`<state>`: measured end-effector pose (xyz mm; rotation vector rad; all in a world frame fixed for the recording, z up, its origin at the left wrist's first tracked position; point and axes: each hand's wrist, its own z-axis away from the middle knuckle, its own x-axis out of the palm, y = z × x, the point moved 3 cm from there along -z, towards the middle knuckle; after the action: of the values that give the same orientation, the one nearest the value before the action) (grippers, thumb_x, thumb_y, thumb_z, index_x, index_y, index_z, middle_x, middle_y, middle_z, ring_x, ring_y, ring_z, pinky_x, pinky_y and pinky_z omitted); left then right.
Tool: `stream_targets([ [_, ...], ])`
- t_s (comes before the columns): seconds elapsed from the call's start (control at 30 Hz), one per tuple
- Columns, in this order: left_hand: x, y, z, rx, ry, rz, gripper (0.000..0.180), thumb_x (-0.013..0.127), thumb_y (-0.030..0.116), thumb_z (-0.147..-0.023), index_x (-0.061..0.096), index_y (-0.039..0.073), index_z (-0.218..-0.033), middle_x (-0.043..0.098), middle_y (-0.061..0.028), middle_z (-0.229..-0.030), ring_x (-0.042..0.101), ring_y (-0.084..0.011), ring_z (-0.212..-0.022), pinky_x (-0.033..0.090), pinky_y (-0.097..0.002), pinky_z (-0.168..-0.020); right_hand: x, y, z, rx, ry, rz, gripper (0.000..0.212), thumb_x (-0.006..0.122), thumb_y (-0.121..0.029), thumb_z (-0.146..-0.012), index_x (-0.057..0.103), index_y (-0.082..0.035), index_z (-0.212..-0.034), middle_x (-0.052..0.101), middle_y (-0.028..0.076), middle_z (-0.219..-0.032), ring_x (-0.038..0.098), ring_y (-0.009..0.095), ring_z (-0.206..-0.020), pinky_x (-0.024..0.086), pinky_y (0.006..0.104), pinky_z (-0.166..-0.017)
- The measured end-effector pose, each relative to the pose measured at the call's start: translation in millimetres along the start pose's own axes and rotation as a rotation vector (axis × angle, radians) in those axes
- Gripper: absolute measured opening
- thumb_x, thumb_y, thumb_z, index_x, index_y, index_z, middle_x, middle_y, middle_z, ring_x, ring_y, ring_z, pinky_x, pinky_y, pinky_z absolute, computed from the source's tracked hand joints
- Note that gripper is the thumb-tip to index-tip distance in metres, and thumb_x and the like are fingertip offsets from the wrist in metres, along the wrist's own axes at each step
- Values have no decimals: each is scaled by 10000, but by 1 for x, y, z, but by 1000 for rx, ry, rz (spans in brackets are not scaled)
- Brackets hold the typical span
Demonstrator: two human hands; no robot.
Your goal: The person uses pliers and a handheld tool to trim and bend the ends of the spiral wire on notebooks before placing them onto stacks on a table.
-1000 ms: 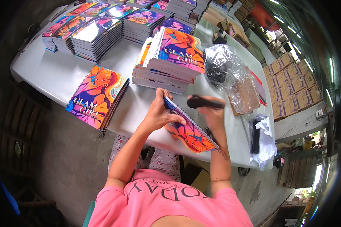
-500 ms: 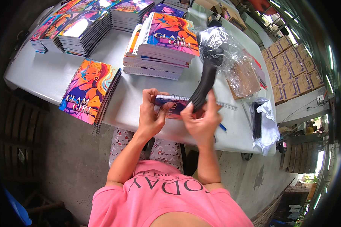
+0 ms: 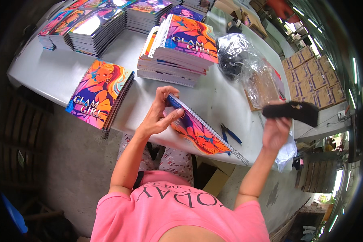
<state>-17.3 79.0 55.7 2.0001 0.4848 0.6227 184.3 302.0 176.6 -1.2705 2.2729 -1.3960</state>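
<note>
Gripping: left hand [image 3: 157,117] is pinching spiral notebook [image 3: 197,129] by its top corner over bench [image 3: 226,97] edge; right hand [image 3: 276,131] is clamping black tool [image 3: 292,112], raised clear. Finished stack [image 3: 181,48] is sitting behind, more piles beyond; this one's looking mid-way, coil end prob. untrimmed w/ pliers [image 3: 229,135] lying idle.

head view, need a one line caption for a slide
Left hand holds a spiral notebook over the white table; right hand lifts a black tool beside blue pliers.

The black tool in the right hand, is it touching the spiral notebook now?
Apart. The head view shows the black tool, raised in the right hand, with bare table between it and the spiral notebook.
</note>
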Motion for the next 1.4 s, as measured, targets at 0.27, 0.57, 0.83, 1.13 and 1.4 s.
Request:
stream_targets([
  [0.27,-2,-5,2,-68,48,184,519,679,72,-786,343,78,-1182,407,-48,-997,413,-117,-891,375,-251,-761,89,87,17,240,-775,215,178,639,4,-748,654,-21,-924,648,96,-936,607,176,-916,476,288,-800],
  [0.57,-1,-14,3,84,64,132,462,665,75,-798,374,73,-1157,345,-57,-1078,418,-132,-993,390,-275,-836,106,91,25,173,-544,-68,148,573,-11,-781,669,-7,-894,656,84,-878,610,169,-839,472,289,-772],
  [0.83,2,-15,-3,155,88,124,456,662,67,-784,375,63,-1139,295,-65,-1068,381,-162,-1023,336,-283,-878,120,90,19,78,-589,383,137,603,-8,-738,673,-9,-856,657,54,-828,600,126,-751,452,249,-668],
  [1.13,9,-11,-3,80,131,231,481,678,71,-783,360,66,-1144,303,-69,-1105,398,-158,-1011,409,-265,-809,94,125,16,133,-629,731,256,630,-19,-709,694,-56,-954,665,109,-885,635,222,-806,488,306,-740],
  [1.4,6,-6,-6,-186,215,109,205,712,169,-817,557,34,-820,530,35,-708,487,-49,-627,396,-188,-567,-86,99,33,251,-54,1760,411,682,-200,-750,624,-105,-1146,553,108,-1161,515,291,-1099,381,404,-940],
])
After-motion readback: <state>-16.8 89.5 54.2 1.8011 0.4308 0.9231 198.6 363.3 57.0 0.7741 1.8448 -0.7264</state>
